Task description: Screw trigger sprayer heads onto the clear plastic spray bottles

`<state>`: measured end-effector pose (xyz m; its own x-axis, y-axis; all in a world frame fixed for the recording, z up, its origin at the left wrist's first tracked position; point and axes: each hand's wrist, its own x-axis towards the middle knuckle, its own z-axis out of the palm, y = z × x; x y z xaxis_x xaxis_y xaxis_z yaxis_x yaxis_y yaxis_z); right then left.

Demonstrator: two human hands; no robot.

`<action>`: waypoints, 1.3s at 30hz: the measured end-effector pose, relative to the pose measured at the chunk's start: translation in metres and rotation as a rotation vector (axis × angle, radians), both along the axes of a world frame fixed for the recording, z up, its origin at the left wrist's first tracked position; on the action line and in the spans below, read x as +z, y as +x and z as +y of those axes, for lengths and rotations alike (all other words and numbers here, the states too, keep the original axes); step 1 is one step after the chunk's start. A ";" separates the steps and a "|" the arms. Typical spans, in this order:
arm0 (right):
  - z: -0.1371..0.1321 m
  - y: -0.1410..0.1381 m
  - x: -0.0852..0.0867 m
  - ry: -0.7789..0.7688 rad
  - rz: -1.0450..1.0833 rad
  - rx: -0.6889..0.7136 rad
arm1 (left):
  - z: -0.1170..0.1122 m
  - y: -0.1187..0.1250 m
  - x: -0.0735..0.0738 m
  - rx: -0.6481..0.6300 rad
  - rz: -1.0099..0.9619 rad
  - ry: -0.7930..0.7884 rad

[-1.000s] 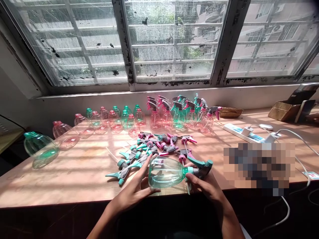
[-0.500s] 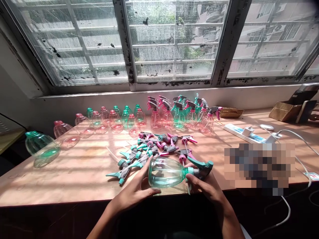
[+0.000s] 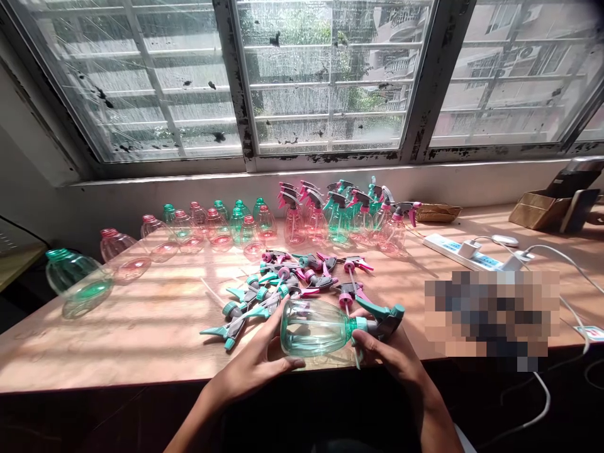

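Your left hand [image 3: 264, 355] cradles the broad base of the green bottle [image 3: 314, 333], which lies sideways at the lower centre of the frame, over the near edge of the table [image 3: 155, 343]. Your right hand [image 3: 387, 349] grips around the teal collar [image 3: 361, 324] below the spray head [image 3: 384, 319], thumb in front; you probably hold the two ends so that one steadies while the other can turn. The loose spray heads [image 3: 284, 274] lie heaped just beyond your fingers, seemingly for easy reach. Open bottles [image 3: 219, 234] stand at mid left and fitted bottles [image 3: 340, 220] right of them, a split that likely tells the two kinds apart
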<state>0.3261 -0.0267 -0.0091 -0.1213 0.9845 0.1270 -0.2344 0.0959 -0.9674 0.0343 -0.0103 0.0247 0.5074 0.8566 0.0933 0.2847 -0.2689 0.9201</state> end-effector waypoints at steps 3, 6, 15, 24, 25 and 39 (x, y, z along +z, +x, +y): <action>0.000 0.000 0.000 0.006 0.014 -0.007 | -0.001 0.004 0.005 -0.074 -0.096 0.002; 0.000 0.000 0.000 0.005 0.010 -0.005 | -0.002 0.006 0.005 -0.093 -0.134 -0.016; -0.001 0.000 0.000 -0.019 0.033 0.031 | 0.000 0.000 0.003 -0.003 0.035 0.017; -0.002 -0.001 0.001 -0.045 0.033 -0.017 | -0.001 0.003 0.005 -0.033 -0.010 0.032; -0.003 -0.001 0.002 -0.047 0.035 -0.017 | -0.001 0.002 0.005 -0.007 0.030 0.032; 0.001 -0.002 0.003 0.013 -0.035 -0.034 | -0.003 0.005 0.007 -0.053 -0.087 -0.019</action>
<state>0.3242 -0.0260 -0.0062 -0.0928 0.9863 0.1361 -0.1967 0.1158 -0.9736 0.0396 -0.0135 0.0317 0.5424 0.8311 0.1228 0.1895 -0.2634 0.9459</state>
